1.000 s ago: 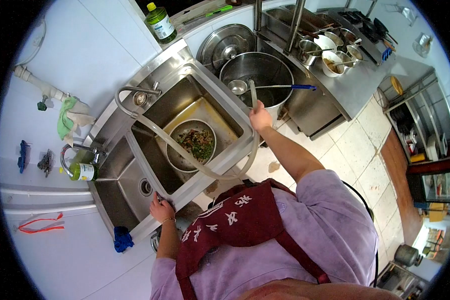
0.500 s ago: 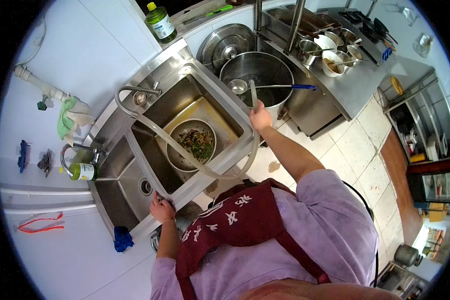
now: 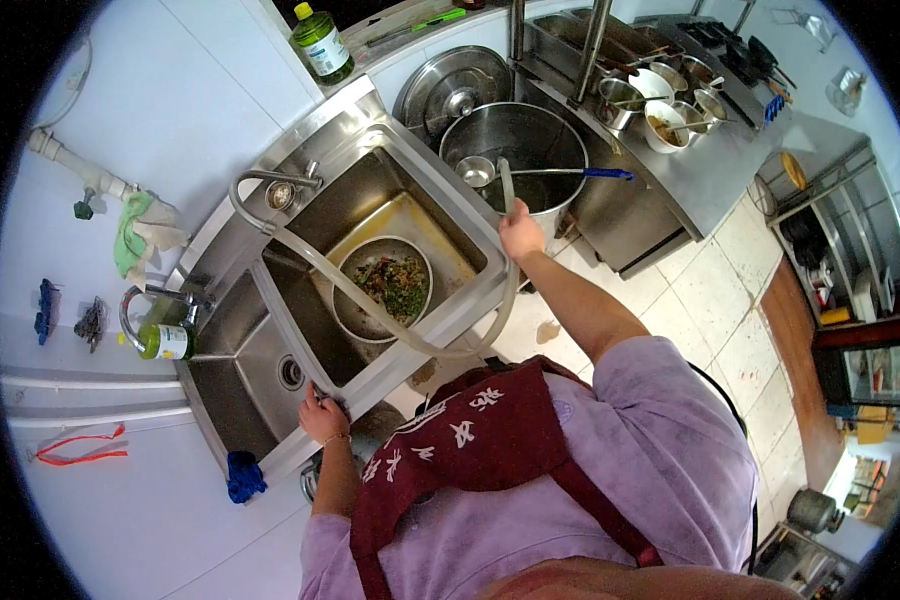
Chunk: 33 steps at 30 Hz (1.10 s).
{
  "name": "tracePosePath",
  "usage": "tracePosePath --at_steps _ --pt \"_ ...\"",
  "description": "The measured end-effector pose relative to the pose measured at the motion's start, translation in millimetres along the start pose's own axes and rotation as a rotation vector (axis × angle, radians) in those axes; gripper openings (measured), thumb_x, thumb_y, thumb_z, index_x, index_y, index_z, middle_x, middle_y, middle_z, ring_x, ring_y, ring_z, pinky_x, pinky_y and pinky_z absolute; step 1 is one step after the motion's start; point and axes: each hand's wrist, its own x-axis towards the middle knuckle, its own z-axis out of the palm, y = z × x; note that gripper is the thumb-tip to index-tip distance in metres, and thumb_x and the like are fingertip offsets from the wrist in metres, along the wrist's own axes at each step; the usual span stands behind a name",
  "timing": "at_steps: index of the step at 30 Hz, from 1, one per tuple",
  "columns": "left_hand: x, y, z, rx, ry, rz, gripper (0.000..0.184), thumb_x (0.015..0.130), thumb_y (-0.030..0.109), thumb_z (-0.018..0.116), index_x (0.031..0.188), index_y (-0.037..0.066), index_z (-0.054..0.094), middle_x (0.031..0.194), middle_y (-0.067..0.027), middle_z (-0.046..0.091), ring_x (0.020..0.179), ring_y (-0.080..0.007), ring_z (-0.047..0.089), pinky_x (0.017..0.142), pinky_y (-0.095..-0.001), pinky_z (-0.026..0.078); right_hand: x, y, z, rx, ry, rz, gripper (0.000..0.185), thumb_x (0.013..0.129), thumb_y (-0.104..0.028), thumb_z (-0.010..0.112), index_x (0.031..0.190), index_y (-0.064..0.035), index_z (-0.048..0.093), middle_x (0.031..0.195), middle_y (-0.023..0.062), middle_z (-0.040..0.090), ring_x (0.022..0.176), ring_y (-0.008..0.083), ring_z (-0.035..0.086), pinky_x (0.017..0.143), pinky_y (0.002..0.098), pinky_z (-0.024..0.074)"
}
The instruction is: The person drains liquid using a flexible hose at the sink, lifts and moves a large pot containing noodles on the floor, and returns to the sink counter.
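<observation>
My right hand (image 3: 522, 234) is closed around a translucent hose (image 3: 395, 335). The hose runs from the curved faucet (image 3: 238, 190), loops across the sink, and its free end hangs over the large metal pot (image 3: 568, 140). Lying across that pot is a ladle (image 3: 477, 171) with a blue handle. My left hand (image 3: 323, 416) rests on the front rim of the double sink (image 3: 390, 372), its fingers partly stretched over the edge and nothing held. In the larger basin stands a metal bowl (image 3: 345, 318) with chopped green and brown food scraps.
A large pot lid (image 3: 433, 95) leans on the wall behind the pot. Green bottles stand on the ledge (image 3: 323, 45) and by the small basin (image 3: 168, 342). To the right, a steel counter (image 3: 690, 165) holds bowls and small pots. A blue cloth (image 3: 244, 477) hangs at the sink corner.
</observation>
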Motion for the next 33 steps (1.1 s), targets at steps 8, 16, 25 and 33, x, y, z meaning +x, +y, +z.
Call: tracePosePath --at_steps 8,16,25,33 --pt "1 1 -1 0.008 -0.022 -0.01 0.049 0.079 0.02 0.046 0.127 0.018 0.053 0.093 -0.0118 0.058 0.089 -0.0328 0.054 0.081 -0.0473 0.04 -1 -4 -2 -0.015 0.005 -0.003 0.054 0.087 -0.029 0.048 0.136 -0.0083 0.036 0.099 0.0238 0.065 0.093 0.0399 0.062 0.084 0.0473 0.0472" --pt "0 -3 2 0.006 -0.018 -0.006 0.051 0.078 0.019 0.047 0.129 0.019 0.052 0.092 -0.0129 0.056 0.088 -0.0337 0.053 0.082 -0.0476 0.039 2 2 3 -0.051 0.026 -0.05 0.057 0.087 -0.028 0.045 0.138 -0.0082 0.03 0.093 0.022 0.066 0.085 0.0395 0.063 0.077 0.0479 0.0492" --pt "1 -4 4 0.008 -0.01 0.005 0.051 0.079 0.019 0.046 0.129 0.02 0.051 0.091 -0.0127 0.056 0.088 -0.0337 0.053 0.082 -0.0475 0.039 -4 -8 -8 -0.004 -0.01 0.006 0.055 0.087 -0.03 0.048 0.136 -0.0077 0.037 0.102 0.0252 0.063 0.096 0.0405 0.06 0.086 0.0463 0.0466" --pt "0 -2 1 -0.006 -0.031 -0.012 0.05 0.079 0.019 0.046 0.128 0.019 0.052 0.093 -0.0131 0.057 0.09 -0.0344 0.053 0.082 -0.0477 0.04 -1 -3 -2 0.002 0.001 0.009 0.054 0.087 -0.029 0.049 0.136 -0.0076 0.037 0.1 0.0251 0.064 0.095 0.0405 0.061 0.086 0.0462 0.0471"
